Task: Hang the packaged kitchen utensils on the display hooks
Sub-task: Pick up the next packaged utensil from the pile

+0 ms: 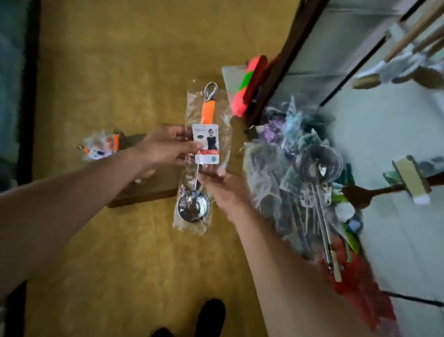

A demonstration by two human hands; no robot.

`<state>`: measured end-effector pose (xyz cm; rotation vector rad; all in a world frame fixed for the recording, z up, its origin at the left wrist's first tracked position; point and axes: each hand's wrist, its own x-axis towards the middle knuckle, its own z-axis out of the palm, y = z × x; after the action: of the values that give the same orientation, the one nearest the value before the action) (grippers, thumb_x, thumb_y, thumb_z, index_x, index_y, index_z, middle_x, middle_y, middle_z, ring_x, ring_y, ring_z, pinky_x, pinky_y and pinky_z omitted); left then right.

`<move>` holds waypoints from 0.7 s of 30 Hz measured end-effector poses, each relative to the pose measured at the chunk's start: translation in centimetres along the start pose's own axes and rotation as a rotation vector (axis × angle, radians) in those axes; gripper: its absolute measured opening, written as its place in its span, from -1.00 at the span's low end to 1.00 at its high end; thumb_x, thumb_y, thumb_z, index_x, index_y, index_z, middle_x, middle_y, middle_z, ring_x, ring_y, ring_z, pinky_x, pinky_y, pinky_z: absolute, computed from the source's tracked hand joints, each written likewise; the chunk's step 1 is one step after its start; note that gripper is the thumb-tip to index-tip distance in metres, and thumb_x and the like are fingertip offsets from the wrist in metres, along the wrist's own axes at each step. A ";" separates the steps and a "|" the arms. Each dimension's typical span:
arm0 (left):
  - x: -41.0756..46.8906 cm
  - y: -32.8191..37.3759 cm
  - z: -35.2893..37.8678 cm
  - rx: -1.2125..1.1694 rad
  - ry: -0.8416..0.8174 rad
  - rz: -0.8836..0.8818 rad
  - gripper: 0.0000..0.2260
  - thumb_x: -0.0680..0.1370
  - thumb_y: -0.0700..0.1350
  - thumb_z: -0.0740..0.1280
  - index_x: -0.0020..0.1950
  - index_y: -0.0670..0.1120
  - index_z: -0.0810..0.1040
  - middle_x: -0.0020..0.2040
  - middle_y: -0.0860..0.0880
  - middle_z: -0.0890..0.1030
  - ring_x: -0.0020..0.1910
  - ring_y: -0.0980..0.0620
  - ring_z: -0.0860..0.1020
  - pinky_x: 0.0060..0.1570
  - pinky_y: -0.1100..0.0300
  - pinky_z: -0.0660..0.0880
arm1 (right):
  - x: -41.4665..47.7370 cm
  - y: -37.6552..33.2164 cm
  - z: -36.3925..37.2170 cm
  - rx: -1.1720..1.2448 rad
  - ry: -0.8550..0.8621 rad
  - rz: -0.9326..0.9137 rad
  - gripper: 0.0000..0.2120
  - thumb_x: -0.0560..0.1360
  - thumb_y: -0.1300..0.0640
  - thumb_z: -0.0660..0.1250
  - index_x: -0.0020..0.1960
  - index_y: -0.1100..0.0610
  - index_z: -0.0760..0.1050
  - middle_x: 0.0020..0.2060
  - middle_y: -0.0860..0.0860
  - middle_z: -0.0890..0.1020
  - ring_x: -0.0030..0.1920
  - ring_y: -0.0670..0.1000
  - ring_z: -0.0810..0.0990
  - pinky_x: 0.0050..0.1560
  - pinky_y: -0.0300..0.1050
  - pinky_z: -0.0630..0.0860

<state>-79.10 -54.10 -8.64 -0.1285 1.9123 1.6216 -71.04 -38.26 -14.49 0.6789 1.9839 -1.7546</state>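
A packaged ladle point(201, 159) in a clear bag, with an orange handle, a metal loop at the top and a steel bowl at the bottom, hangs in the air over the floor. My left hand point(166, 144) pinches the bag at its paper label. My right hand point(220, 185) grips the bag lower down, at the thin stem above the bowl. To the right, several packaged metal utensils point(309, 183) hang in a bunch from the display wall point(397, 133). The hooks themselves are blurred.
A second orange-handled packet point(99, 146) lies on the yellow-brown floor point(146, 52) beside a brown board point(149, 191). Wooden-handled brushes point(410, 53) hang at upper right. A pink and green item point(248, 84) leans by the dark post. My shoes point(187, 336) stand below.
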 end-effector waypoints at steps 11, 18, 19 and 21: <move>12.7 7.9 -9.0 -0.011 0.263 -0.024 -0.82 0.51 -0.17 0.48 0.09 -0.14 0.61 0.05 -0.07 0.69 0.00 0.00 0.68 0.03 0.00 0.64 | 14.3 -11.6 4.0 0.080 -0.011 -0.147 -0.84 0.48 0.22 0.47 0.05 0.22 0.62 -0.17 -0.02 0.68 -0.23 -0.17 0.62 -0.20 -0.39 0.52; 17.6 7.9 -14.2 -0.087 0.355 -0.136 -0.84 0.51 -0.19 0.47 0.06 -0.18 0.60 0.02 -0.11 0.69 -0.02 -0.03 0.69 -0.09 0.02 0.67 | 21.8 -14.4 7.1 -0.017 -0.138 -0.056 -0.79 0.46 0.15 0.49 0.07 0.19 0.63 -0.13 0.00 0.69 -0.13 -0.04 0.65 -0.06 -0.23 0.60; 18.0 7.5 -15.2 -0.099 0.371 -0.153 -0.86 0.51 -0.19 0.47 0.04 -0.15 0.60 0.01 -0.09 0.69 -0.02 -0.03 0.69 -0.09 0.02 0.67 | 22.7 -14.6 8.0 -0.033 -0.154 -0.024 -0.79 0.46 0.15 0.49 0.06 0.18 0.63 -0.09 0.03 0.70 -0.08 0.00 0.66 0.03 -0.16 0.61; 18.7 6.6 -17.4 -0.099 0.393 -0.189 -0.88 0.51 -0.19 0.47 0.00 -0.10 0.59 -0.04 -0.05 0.68 -0.03 -0.01 0.68 -0.06 0.03 0.66 | 24.3 -14.9 10.2 -0.037 -0.192 0.026 -0.79 0.46 0.18 0.48 0.07 0.21 0.63 -0.05 0.05 0.69 -0.03 0.01 0.65 0.09 -0.17 0.57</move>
<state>-103.88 -62.65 -11.57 -0.6933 2.0277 1.6505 -99.58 -47.50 -18.36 0.5020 1.8644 -1.6957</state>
